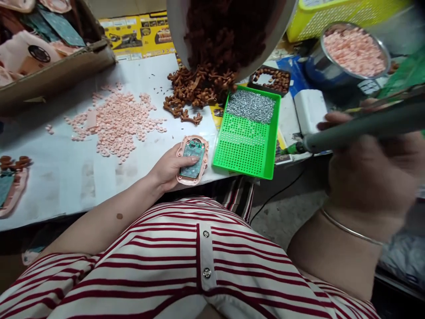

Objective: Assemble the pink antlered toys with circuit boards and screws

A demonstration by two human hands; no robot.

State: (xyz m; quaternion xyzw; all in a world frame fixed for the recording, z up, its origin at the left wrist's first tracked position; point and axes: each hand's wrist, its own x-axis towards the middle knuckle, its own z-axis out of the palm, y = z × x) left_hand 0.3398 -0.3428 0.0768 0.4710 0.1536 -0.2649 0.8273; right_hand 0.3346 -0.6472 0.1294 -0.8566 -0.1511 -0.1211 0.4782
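Note:
My left hand (166,170) is closed around a pink plastic shell (189,181) at the table's front edge, its thumb lying across the green circuit board (191,168) inside. My right hand (375,173), slightly blurred, grips a grey electric screwdriver (358,126) held level at the right, its tip pointing left. Between the two hands sits a green perforated tray (244,155), with small silver screws (250,105) heaped at its far end.
Small pink pieces (116,122) lie spread on white paper. A tilted white tub (282,26) spills brown plastic parts (195,88). A cardboard box (59,71) of shells stands at left, a metal bowl (381,57) of pink pieces at right, near a white block (310,110).

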